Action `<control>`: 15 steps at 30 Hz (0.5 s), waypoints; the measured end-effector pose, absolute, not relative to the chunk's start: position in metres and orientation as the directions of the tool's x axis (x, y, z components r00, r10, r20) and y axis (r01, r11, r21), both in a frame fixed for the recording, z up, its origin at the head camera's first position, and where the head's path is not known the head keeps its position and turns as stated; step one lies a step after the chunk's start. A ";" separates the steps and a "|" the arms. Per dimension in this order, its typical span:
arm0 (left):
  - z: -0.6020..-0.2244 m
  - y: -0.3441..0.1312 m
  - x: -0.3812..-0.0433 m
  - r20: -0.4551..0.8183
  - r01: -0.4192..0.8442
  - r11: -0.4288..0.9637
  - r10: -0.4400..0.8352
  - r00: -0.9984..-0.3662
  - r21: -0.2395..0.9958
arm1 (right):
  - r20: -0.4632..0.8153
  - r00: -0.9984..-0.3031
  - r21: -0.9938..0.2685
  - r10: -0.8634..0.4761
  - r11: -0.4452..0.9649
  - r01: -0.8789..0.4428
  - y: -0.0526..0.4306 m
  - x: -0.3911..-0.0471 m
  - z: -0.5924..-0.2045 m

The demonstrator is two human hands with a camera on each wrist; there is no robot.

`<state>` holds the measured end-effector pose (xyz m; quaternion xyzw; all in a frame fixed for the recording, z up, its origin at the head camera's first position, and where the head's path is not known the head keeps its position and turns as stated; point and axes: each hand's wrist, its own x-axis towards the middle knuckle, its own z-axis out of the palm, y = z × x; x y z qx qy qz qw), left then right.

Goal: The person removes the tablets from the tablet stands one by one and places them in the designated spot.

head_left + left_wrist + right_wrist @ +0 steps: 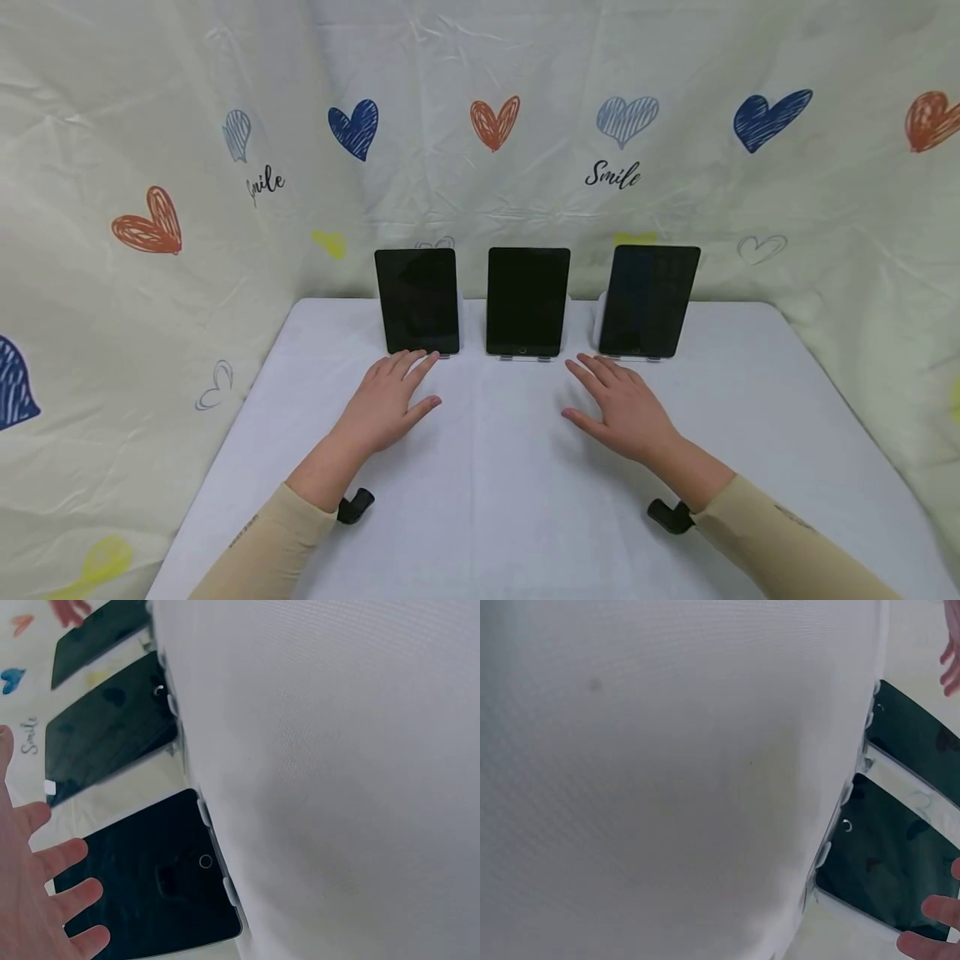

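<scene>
Along the left edge of the head view, a pale cloth (262, 333) hangs in folds, printed with a dark blue heart (15, 387) partly cut off by the frame and, further in, an orange heart (153, 225). Next comes the white table (480, 500), its far edge running up to the cloth. Over its left half reaches a beige sleeve (266, 546), a black device (355, 506) showing at the wrist, and beyond that the left hand (386, 404), palm down, fingers extended and thumb spread away, gripping nothing. Its fingertips overlap the lower edge of the left tablet (420, 302); whether they touch it I cannot tell. That tablet stands upright with a slight backward lean, its screen dark. To its right, well apart from both hands, the middle tablet (527, 302) stands the same way, held at its base by the clips of a clear stand (525, 358). Further right, the right hand (622, 408) also has its fingers extended and thumb spread, holding nothing, its fingertips near the lower left corner of the right tablet (649, 302); contact there is unclear. This last tablet tilts sideways in view, below a yellow print (635, 238) on the cloth. A second beige sleeve (787, 542) fills the lower right.
</scene>
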<state>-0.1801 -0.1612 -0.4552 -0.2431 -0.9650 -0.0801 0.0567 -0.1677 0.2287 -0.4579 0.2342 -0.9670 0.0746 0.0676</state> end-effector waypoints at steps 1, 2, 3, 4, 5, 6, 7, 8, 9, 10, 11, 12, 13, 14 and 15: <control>-0.455 -0.161 -0.180 0.149 0.477 0.870 0.459 -0.876 0.127 | 0.166 -0.881 -0.116 -0.443 0.879 -0.463 0.228 -0.168 -0.458; -0.455 -0.161 -0.180 0.148 0.476 0.870 0.458 -0.877 0.127 | 0.165 -0.881 -0.118 -0.443 0.878 -0.464 0.227 -0.169 -0.458; -0.455 -0.162 -0.181 0.149 0.476 0.870 0.457 -0.877 0.128 | 0.165 -0.881 -0.120 -0.443 0.878 -0.464 0.226 -0.169 -0.458; -0.455 -0.162 -0.181 0.148 0.475 0.871 0.456 -0.877 0.129 | 0.164 -0.881 -0.123 -0.443 0.877 -0.464 0.225 -0.169 -0.458; -0.455 -0.162 -0.181 0.147 0.474 0.872 0.456 -0.878 0.126 | 0.163 -0.882 -0.126 -0.442 0.877 -0.463 0.225 -0.170 -0.458; -0.455 -0.162 -0.181 0.145 0.472 0.873 0.454 -0.879 0.125 | 0.162 -0.883 -0.130 -0.441 0.877 -0.462 0.224 -0.170 -0.458; -0.455 -0.162 -0.181 0.143 0.469 0.874 0.452 -0.880 0.126 | 0.162 -0.884 -0.134 -0.439 0.877 -0.461 0.223 -0.170 -0.458; -0.455 -0.162 -0.182 0.140 0.467 0.875 0.450 -0.882 0.127 | 0.162 -0.884 -0.138 -0.438 0.877 -0.459 0.222 -0.171 -0.458; -0.455 -0.161 -0.182 0.138 0.463 0.877 0.447 -0.884 0.129 | 0.163 -0.885 -0.141 -0.436 0.878 -0.458 0.221 -0.171 -0.458; -0.455 -0.161 -0.183 0.135 0.459 0.878 0.443 -0.886 0.133 | 0.166 -0.885 -0.142 -0.434 0.878 -0.457 0.220 -0.172 -0.458; -0.455 -0.161 -0.183 0.134 0.455 0.880 0.439 -0.889 0.136 | 0.169 -0.885 -0.143 -0.433 0.878 -0.457 0.220 -0.173 -0.458; -0.454 -0.161 -0.184 0.131 0.450 0.882 0.434 -0.891 0.141 | 0.172 -0.885 -0.144 -0.433 0.877 -0.458 0.219 -0.174 -0.458; -0.455 -0.160 -0.184 0.130 0.447 0.883 0.430 -0.893 0.147 | 0.175 -0.884 -0.146 -0.433 0.877 -0.458 0.218 -0.174 -0.458; -0.455 -0.160 -0.185 0.127 0.443 0.884 0.427 -0.895 0.152 | 0.175 -0.884 -0.143 -0.434 0.877 -0.459 0.217 -0.175 -0.459; -0.455 -0.160 -0.185 0.125 0.440 0.884 0.424 -0.897 0.157 | 0.176 -0.884 -0.143 -0.433 0.877 -0.458 0.216 -0.176 -0.459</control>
